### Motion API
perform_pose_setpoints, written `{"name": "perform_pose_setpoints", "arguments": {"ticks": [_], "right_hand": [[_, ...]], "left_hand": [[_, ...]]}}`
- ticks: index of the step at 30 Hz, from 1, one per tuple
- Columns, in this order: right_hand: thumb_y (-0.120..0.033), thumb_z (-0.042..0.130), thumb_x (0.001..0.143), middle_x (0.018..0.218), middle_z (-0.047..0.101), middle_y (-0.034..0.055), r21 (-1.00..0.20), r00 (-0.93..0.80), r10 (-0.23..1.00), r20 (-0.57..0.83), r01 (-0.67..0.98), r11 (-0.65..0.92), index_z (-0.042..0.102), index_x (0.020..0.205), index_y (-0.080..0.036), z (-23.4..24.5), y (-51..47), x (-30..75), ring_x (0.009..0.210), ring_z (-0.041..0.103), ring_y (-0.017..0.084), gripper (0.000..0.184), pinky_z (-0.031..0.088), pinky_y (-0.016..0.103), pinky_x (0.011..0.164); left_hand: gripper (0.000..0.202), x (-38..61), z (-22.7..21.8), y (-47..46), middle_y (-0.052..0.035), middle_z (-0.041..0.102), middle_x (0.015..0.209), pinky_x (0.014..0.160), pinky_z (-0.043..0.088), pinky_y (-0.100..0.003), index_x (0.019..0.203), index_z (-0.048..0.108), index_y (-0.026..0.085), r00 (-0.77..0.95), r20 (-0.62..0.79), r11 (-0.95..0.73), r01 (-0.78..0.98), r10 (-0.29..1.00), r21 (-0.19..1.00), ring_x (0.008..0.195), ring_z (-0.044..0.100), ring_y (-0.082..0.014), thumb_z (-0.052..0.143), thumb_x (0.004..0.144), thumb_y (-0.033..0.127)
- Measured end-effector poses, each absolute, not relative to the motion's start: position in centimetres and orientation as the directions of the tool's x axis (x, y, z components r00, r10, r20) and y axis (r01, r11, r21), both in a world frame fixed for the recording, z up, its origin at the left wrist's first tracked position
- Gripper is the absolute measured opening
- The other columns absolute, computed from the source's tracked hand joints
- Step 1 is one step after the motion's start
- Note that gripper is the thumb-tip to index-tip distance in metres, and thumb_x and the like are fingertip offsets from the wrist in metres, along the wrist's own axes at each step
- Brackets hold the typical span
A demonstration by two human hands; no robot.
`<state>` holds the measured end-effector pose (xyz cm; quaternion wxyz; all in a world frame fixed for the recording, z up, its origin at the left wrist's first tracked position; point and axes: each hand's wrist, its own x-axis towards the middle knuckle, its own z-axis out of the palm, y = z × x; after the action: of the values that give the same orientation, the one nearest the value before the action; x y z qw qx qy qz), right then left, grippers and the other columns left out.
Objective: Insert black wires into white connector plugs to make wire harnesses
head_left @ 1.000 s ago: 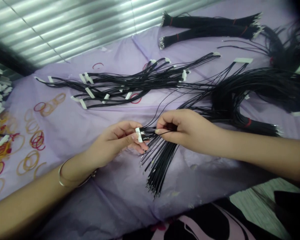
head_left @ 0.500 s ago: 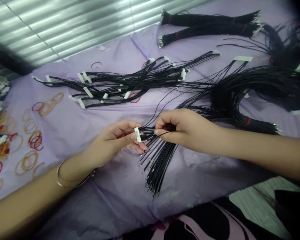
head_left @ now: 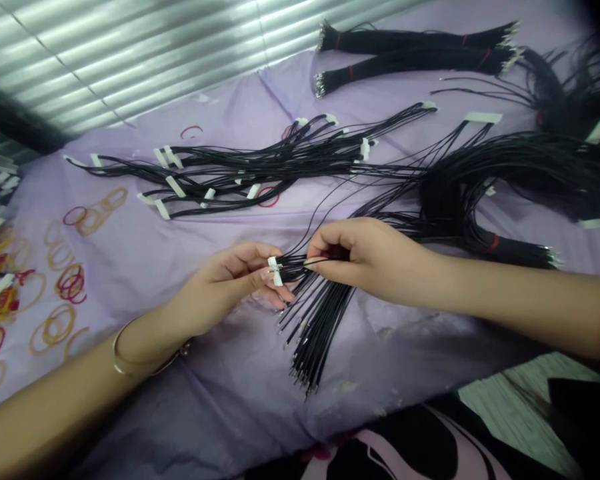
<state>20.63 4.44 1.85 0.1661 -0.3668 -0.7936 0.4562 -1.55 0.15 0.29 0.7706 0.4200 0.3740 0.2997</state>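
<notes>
Head view: left hand (head_left: 223, 283) pinching white plastic connector (head_left: 275, 272) between thumb and fingers, right hand (head_left: 363, 260) pinching black wires (head_left: 320, 327) right beside it, seemingly keeping strands gathered. Red-banded wire bundles (head_left: 410, 60) lying well apart on lilac sheet (head_left: 130, 157), probably staying out of the way.

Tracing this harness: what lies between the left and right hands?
In the head view, a white connector and its black wires span from the left hand to the right hand.
</notes>
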Motion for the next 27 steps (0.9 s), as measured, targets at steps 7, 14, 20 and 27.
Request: {"name": "perform_pose_setpoints", "arguments": {"ticks": [7, 14, 20, 27], "right_hand": [[-0.018, 0.059, 0.080, 0.067, 0.060, -0.0031, -0.846, -0.687, 0.726, -0.039, 0.410, 0.342, 0.064, 0.077, -0.013, 1.57, 4.60, 20.56, 0.058, 0.051, 0.005, 0.008, 0.039, 0.017, 0.056], [-0.010, 0.060, 0.074, 0.067, 0.060, -0.0045, -0.829, -0.697, 0.717, -0.010, 0.406, 0.383, 0.063, 0.074, -0.013, 1.53, 4.52, 20.57, 0.059, 0.051, 0.003, 0.004, 0.039, 0.016, 0.056], [-0.012, 0.059, 0.074, 0.065, 0.058, -0.0043, -0.813, -0.688, 0.726, -0.008, 0.428, 0.396, 0.062, 0.073, -0.013, 1.51, 4.39, 20.47, 0.056, 0.048, 0.004, 0.004, 0.037, 0.017, 0.054], [-0.011, 0.061, 0.074, 0.065, 0.059, -0.0042, -0.831, -0.680, 0.733, 0.026, 0.393, 0.394, 0.064, 0.073, -0.013, 1.39, 4.32, 20.51, 0.058, 0.050, 0.003, 0.003, 0.038, 0.015, 0.055]], "left_hand": [[0.020, -1.86, -0.14, 0.24, -0.0050, 0.069, 0.090, 0.070, 0.058, -0.022, 0.107, 0.052, 0.011, 0.553, -0.290, 0.450, -0.176, 0.781, 0.876, 0.081, 0.069, -0.0148, 0.058, 0.088, 0.014], [0.016, -1.98, -0.19, 0.23, -0.0034, 0.069, 0.086, 0.071, 0.057, -0.019, 0.108, 0.052, 0.012, 0.553, -0.331, 0.461, -0.111, 0.765, 0.880, 0.079, 0.068, -0.0118, 0.051, 0.094, 0.018], [0.018, -2.02, -0.14, 0.15, -0.0041, 0.069, 0.086, 0.071, 0.057, -0.019, 0.111, 0.049, 0.010, 0.553, -0.324, 0.445, -0.096, 0.768, 0.890, 0.078, 0.068, -0.0105, 0.049, 0.095, 0.016], [0.019, -2.00, -0.24, 0.15, -0.0041, 0.069, 0.087, 0.070, 0.058, -0.021, 0.109, 0.050, 0.011, 0.546, -0.313, 0.443, -0.122, 0.777, 0.888, 0.079, 0.069, -0.0130, 0.054, 0.092, 0.020]]}}
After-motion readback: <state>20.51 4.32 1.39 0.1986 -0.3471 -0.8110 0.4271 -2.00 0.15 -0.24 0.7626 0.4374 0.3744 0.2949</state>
